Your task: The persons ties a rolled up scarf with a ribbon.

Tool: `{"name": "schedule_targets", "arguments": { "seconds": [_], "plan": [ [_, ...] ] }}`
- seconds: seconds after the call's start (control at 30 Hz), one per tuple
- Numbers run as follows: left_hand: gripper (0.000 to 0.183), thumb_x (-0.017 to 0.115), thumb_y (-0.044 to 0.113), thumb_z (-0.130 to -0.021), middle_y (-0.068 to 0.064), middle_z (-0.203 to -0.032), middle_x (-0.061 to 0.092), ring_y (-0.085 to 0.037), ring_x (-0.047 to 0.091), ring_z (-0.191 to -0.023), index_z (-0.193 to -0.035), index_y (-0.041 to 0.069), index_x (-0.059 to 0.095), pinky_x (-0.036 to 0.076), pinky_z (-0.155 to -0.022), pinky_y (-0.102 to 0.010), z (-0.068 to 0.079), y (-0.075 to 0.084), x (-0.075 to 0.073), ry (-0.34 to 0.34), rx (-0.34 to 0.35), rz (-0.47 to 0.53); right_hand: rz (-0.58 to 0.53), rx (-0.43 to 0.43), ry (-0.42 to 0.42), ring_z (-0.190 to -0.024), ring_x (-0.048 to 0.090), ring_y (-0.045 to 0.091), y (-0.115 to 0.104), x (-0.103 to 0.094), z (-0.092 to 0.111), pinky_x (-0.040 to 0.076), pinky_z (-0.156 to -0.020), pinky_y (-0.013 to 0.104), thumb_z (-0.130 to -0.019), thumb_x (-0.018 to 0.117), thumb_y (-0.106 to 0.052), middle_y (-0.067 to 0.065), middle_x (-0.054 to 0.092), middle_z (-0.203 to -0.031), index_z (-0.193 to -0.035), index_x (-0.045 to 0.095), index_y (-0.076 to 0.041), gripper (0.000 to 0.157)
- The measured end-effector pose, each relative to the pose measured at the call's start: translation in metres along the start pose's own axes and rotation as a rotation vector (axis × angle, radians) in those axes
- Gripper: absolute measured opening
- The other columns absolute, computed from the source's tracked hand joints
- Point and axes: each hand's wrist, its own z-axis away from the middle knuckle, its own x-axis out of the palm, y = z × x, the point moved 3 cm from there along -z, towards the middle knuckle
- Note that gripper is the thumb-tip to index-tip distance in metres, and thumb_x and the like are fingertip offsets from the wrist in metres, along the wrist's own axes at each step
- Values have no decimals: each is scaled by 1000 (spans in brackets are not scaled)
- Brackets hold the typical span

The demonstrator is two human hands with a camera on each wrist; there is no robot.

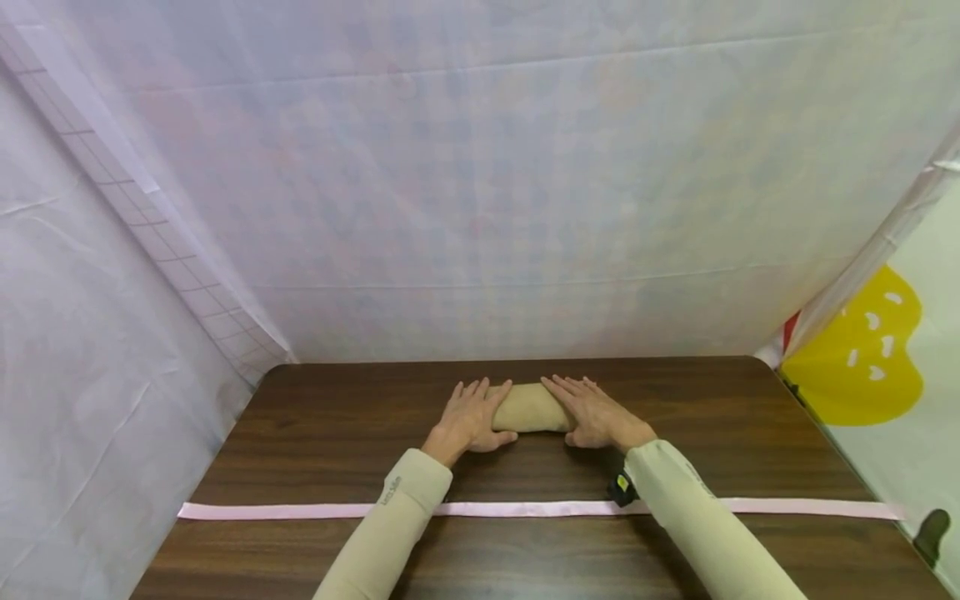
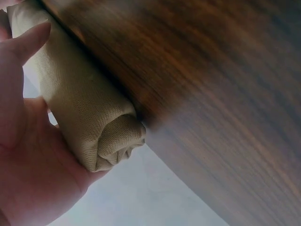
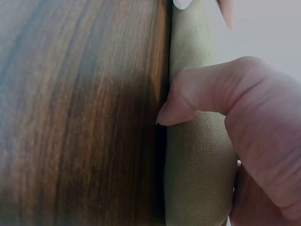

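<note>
A beige cloth [image 1: 529, 408], rolled into a thick bundle, lies on the dark wooden table toward its far edge. My left hand [image 1: 471, 418] holds the left end, thumb on the near side and fingers reaching over the far side. In the left wrist view the roll [image 2: 80, 89] shows its coiled, folded end beside the palm. At the other end my right hand [image 1: 594, 412] grips the bundle. The right wrist view has its bent thumb [image 3: 202, 92] hooked across the cloth, the tip down at the tabletop, with the other fingers mostly hidden behind.
A pink strip [image 1: 525, 509] runs across the table [image 1: 337, 433] nearer to me. A small black device [image 1: 622, 488] shows by the right wrist. White sheeting [image 1: 480, 183] hangs behind the table and at the left. A yellow cut-out shape [image 1: 862, 358] is at the right.
</note>
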Motion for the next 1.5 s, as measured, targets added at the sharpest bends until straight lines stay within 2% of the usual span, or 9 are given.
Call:
{"name": "schedule_targets", "arguments": {
  "seconds": [0.43, 0.73, 1.0, 1.23, 1.5],
  "plan": [
    [82, 64, 52, -90, -14, -154, 40, -32, 36, -142, -158, 25, 26, 22, -119, -51, 3, 1, 5, -1, 10, -44, -35, 33, -36, -137, 40, 41, -4, 8, -3, 26, -113, 61, -75, 79, -11, 22, 43, -149, -154, 29, -4, 94],
    [80, 65, 46, -89, -11, -152, 43, -31, 38, -141, -157, 26, 28, 22, -119, -51, 9, 5, 3, -49, -7, -17, -48, 41, -44, -133, 44, 43, -8, 7, 1, 36, -108, 57, -71, 77, -5, 22, 47, -146, -152, 34, -5, 92],
    [79, 67, 43, -87, -10, -149, 47, -31, 42, -138, -155, 25, 32, 24, -118, -51, 12, 7, 2, -37, 2, -9, -43, 18, -20, -130, 49, 40, -11, 6, 4, 40, -106, 53, -69, 73, 3, 22, 52, -142, -150, 38, -3, 88],
    [79, 68, 38, -85, -10, -147, 49, -31, 44, -137, -155, 24, 33, 26, -117, -52, 15, 6, 2, -37, 0, 4, -1, -44, 5, -125, 53, 40, -16, 4, 5, 43, -104, 52, -68, 70, 10, 23, 56, -137, -146, 42, 1, 84],
    [80, 72, 30, -80, -10, -144, 53, -31, 48, -134, -153, 24, 38, 30, -115, -51, 14, 3, 2, -39, 2, -8, -6, -44, -13, -123, 55, 39, -18, 3, 4, 45, -102, 50, -68, 69, 14, 22, 58, -134, -146, 42, -1, 84]
  ]
}}
